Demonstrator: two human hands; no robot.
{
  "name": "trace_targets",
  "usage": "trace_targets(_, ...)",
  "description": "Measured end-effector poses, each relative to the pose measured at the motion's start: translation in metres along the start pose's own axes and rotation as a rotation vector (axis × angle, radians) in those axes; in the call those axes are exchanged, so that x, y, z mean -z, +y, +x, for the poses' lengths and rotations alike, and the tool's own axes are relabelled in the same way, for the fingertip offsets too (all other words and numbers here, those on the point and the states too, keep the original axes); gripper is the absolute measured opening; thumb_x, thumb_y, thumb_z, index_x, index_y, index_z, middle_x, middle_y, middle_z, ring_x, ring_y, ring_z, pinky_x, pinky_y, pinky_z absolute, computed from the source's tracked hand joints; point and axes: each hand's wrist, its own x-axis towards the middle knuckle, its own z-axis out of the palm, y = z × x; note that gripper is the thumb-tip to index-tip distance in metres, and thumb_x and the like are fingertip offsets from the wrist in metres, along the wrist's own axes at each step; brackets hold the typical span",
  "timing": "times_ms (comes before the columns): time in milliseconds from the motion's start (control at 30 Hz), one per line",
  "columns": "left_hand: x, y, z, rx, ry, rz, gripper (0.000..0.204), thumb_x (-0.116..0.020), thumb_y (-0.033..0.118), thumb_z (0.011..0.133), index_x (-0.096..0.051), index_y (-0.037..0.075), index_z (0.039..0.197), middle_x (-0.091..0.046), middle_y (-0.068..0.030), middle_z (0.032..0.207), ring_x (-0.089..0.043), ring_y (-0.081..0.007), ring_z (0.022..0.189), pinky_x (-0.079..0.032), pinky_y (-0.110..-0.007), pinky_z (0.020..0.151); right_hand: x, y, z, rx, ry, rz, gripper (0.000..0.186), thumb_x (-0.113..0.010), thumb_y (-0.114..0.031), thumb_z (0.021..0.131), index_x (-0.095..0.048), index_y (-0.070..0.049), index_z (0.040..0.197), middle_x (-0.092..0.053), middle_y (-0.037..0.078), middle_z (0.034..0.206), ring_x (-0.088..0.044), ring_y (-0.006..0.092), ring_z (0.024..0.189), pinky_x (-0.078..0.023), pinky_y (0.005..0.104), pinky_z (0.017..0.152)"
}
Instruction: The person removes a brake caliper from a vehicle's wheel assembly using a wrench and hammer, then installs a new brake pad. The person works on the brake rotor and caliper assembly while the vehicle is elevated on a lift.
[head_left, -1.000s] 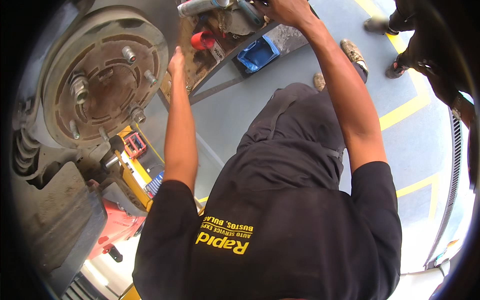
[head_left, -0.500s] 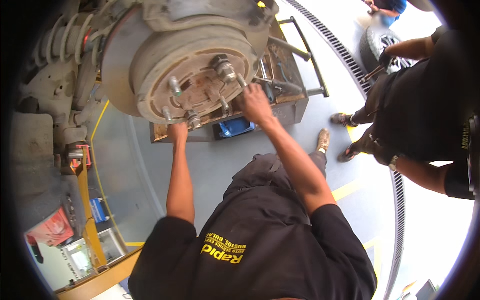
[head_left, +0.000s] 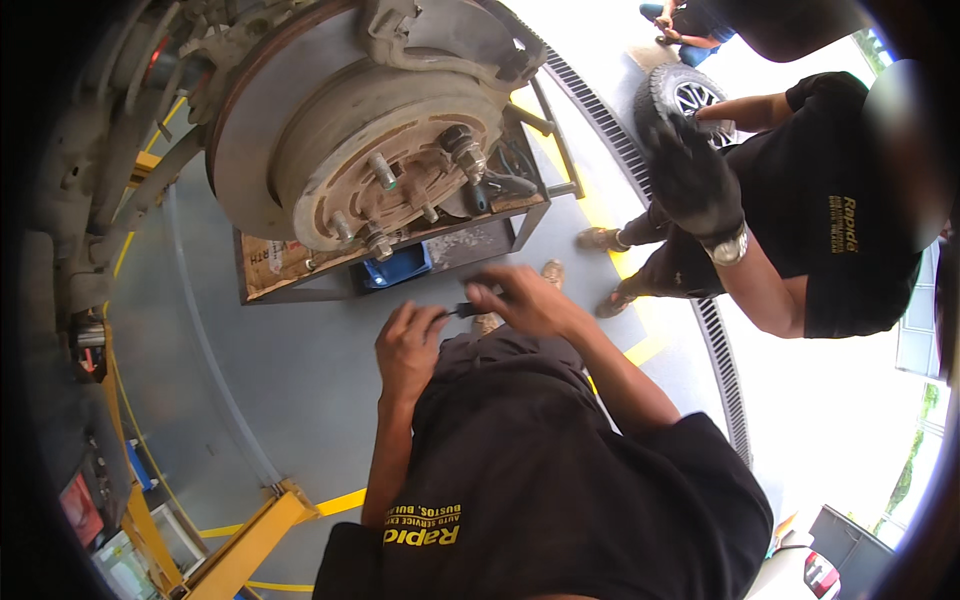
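In front of my waist, away from the wheel hub, my hands are close together. A small dark piece [head_left: 464,311] with a thin end sits between them; its kind cannot be made out. My left hand [head_left: 405,345] pinches the thin end with bent fingers. My right hand [head_left: 530,302], slightly blurred, is closed around the thicker end. Ahead is the bare wheel hub [head_left: 400,190] with its studs, some of them carrying metal nuts [head_left: 378,245]. A rusty brake disc [head_left: 245,150] and a caliper bracket [head_left: 395,35] are behind it.
A metal-framed work cart [head_left: 290,285] with tools and a blue tray [head_left: 400,268] stands under the hub. On the right a co-worker's gloved hand [head_left: 695,185] is raised near a wheel [head_left: 690,95]. A yellow lift arm [head_left: 250,545] lies lower left; a floor grate [head_left: 600,110] runs along the right.
Both my hands have left the hub studs and come back toward my body, meeting at the small dark piece. The view has shifted, and the co-worker's gloved hand now shows raised.
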Motion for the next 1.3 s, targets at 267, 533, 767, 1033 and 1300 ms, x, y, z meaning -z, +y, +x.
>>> trace_targets(267, -0.016, 0.114, 0.094, -0.184, 0.126, -0.523, 0.023, -0.073, 0.013, 0.098, -0.067, 0.008, 0.119, -0.055, -0.0017, 0.079, -0.056, -0.0112, 0.072, -0.046, -0.029, 0.064, 0.074, -0.08, -0.081, -0.3, 0.373, -0.048, 0.027, -0.07, -0.018, 0.096, -0.058, 0.001, 0.11, -0.072, 0.023, 0.092, -0.071, 0.0401, 0.087, -0.053, 0.0439, 0.077)
trace_targets(533, -0.036, 0.149, 0.151, 0.337, -0.047, -1.002, 0.029, -0.056, 0.028, 0.109, -0.066, 0.0, 0.107, -0.06, -0.002, 0.079, -0.052, -0.0076, 0.075, -0.044, -0.032, 0.069, 0.093, -0.088, -0.048, -0.218, 0.531, -0.091, 0.033, -0.061, -0.021, 0.101, -0.062, 0.001, 0.126, -0.071, 0.024, 0.106, -0.07, 0.0392, 0.102, -0.052, 0.0446, 0.091)
trace_targets(767, -0.064, 0.144, 0.179, 0.111, 0.2, -0.783, 0.024, -0.063, 0.017, 0.101, -0.065, -0.002, 0.115, -0.069, -0.0127, 0.106, -0.063, -0.0254, 0.099, -0.048, -0.041, 0.09, 0.111, -0.065, -0.037, -0.244, 0.461, -0.097, 0.04, -0.058, -0.028, 0.105, -0.063, 0.003, 0.129, -0.07, 0.024, 0.121, -0.067, 0.0345, 0.115, -0.048, 0.044, 0.102)
trace_targets(1033, -0.07, 0.126, 0.187, 0.225, 0.066, -1.112, 0.046, -0.069, 0.019, 0.099, -0.055, -0.001, 0.138, -0.061, -0.0119, 0.133, -0.057, -0.0236, 0.123, -0.044, -0.037, 0.105, 0.127, -0.057, -0.004, 0.234, 0.584, -0.412, 0.033, -0.056, -0.023, 0.104, -0.067, 0.001, 0.124, -0.069, 0.02, 0.121, -0.068, 0.0297, 0.112, -0.048, 0.04, 0.104)
trace_targets(1300, -0.075, 0.113, 0.18, 0.314, 0.054, -1.185, 0.047, -0.064, 0.023, 0.102, -0.053, 0.002, 0.143, -0.054, -0.0052, 0.113, -0.05, -0.0162, 0.102, -0.038, -0.032, 0.088, 0.148, -0.115, 0.099, 0.625, 0.432, -0.673, 0.028, -0.059, -0.017, 0.099, -0.067, -0.001, 0.121, -0.069, 0.014, 0.111, -0.069, 0.0246, 0.105, -0.051, 0.0353, 0.101)
